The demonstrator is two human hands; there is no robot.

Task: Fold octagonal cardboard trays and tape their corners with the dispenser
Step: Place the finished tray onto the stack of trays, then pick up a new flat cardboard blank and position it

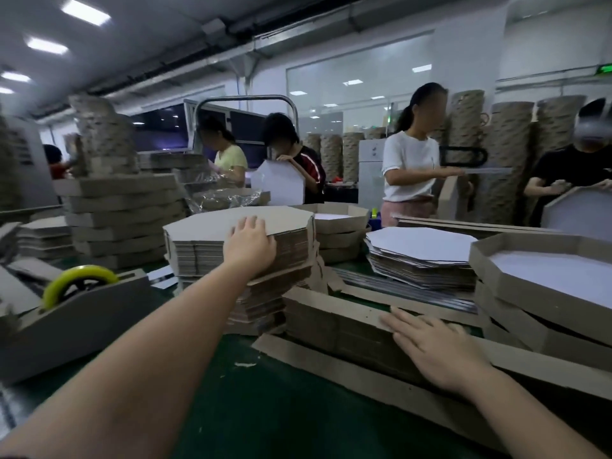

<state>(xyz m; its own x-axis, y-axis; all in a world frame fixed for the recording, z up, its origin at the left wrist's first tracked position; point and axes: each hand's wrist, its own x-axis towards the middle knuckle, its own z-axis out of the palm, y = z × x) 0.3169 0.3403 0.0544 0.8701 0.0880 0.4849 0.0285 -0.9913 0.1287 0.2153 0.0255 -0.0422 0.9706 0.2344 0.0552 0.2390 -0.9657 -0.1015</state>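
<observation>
A person reaches with both bare arms across a dark green worktop (265, 399) crowded with cardboard. The left hand (250, 241) lies on the near edge of a tall stack of flat grey-brown octagonal cardboard sheets (212, 226) at the centre, its fingers spread and fairly straight on the top sheet, clasping nothing. The right hand (437, 349) rests palm down, fingers straight and slightly apart, on the upper edge of a long brown cardboard bundle (331, 319) lying across the foreground.

At the left, well apart from both hands, stands a grey tape dispenser (76, 313) carrying a yellow-green tape roll (79, 276). At the right edge sit folded octagonal trays with brown walls and white floors (543, 270), stacked one on another. Between them and the central stack lies a lower pile of white-faced octagonal sheets (420, 243). Another heap of folded brown trays (122, 213) rises behind the dispenser.

Across the worktop several workers (410, 167) stand handling similar cardboard, with tall columns of stacked trays (506, 154) behind them.
</observation>
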